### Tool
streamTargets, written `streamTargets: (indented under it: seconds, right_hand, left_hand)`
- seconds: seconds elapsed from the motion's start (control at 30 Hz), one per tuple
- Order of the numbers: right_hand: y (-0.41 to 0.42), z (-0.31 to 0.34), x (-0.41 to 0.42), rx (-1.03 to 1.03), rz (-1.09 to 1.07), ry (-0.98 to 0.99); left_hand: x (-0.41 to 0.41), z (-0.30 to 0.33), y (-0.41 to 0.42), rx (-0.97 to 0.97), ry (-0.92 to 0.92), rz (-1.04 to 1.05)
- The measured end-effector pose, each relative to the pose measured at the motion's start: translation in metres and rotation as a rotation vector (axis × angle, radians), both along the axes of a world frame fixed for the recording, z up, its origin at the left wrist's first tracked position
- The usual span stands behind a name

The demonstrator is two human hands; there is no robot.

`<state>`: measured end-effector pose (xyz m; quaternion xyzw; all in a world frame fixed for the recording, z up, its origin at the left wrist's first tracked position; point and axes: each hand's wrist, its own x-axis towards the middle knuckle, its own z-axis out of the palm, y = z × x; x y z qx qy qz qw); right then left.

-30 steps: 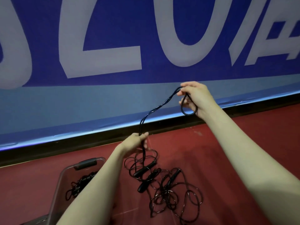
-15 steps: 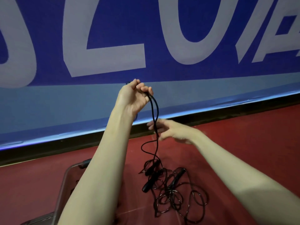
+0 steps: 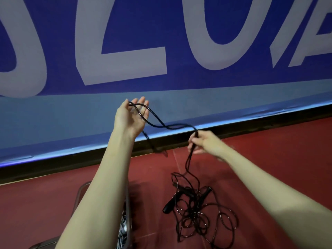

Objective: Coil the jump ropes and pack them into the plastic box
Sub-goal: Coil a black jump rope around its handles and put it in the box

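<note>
A black jump rope [image 3: 172, 126] stretches between my two raised hands. My left hand [image 3: 132, 116] is held up with straight fingers, and loops of the rope lie across its palm, hooked by the thumb. Lower and to the right, my right hand [image 3: 204, 143] pinches the rope, which drops from there to a tangled pile of black ropes and handles [image 3: 197, 212] on the red floor. The clear plastic box [image 3: 128, 211] stands at the lower left, mostly hidden behind my left forearm. A bit of coiled rope [image 3: 122, 229] shows inside it.
A blue banner wall with large pale letters [image 3: 161, 51] rises straight ahead, with a black base strip [image 3: 53, 164] along the floor. Red floor [image 3: 269, 159] spreads to the right of the pile.
My left hand has opened its fingers with the rope loops lying across the palm. My right hand has taken hold of the rope and drawn it out to the right.
</note>
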<state>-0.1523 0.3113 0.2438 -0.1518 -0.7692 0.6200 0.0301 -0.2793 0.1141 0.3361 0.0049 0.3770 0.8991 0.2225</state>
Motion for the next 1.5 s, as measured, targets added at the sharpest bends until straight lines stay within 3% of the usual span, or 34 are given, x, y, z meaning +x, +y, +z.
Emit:
streamTargets:
  seconds: [0.17,0.33,0.43,0.57,0.7,0.9,1.03,1.17,1.33,1.5]
  right_hand:
    - [-0.006,0.079,0.002,-0.126,-0.081,0.31]
    - [-0.021,0.125,0.011,-0.127,-0.059,0.505]
    - [-0.022,0.137,0.018,-0.153,-0.13,0.599]
    - [-0.01,0.144,0.022,-0.301,-0.237,0.669]
    - [0.006,0.141,0.023,-0.459,-0.337,0.718]
    - [0.027,0.127,0.019,-0.636,-0.447,0.757]
    - [0.032,0.103,0.011,-0.622,-0.549,0.653]
    - [0.038,0.071,0.003,-0.595,-0.557,0.442]
    - [0.026,0.034,0.0,-0.448,-0.298,0.102]
    - [-0.017,-0.005,0.003,-0.355,0.22,-0.02]
  left_hand:
    - [0.003,-0.065,0.017,-0.386,0.1,-0.239]
    - [0.055,-0.093,0.041,-0.684,0.494,-0.67]
    - [0.068,-0.11,0.048,-0.714,0.57,-0.927]
    - [0.075,-0.116,0.053,-0.732,0.555,-1.017]
    - [0.071,-0.126,0.051,-0.621,0.441,-1.103]
    - [0.062,-0.135,0.031,-0.588,0.319,-0.84]
    - [0.044,-0.109,0.029,-0.32,0.195,-0.561]
    - [0.031,-0.051,0.038,-0.069,0.206,-0.348]
    - [0.031,0.009,0.046,0.185,0.19,-0.262]
    - [0.034,0.04,0.046,0.351,0.132,-0.159]
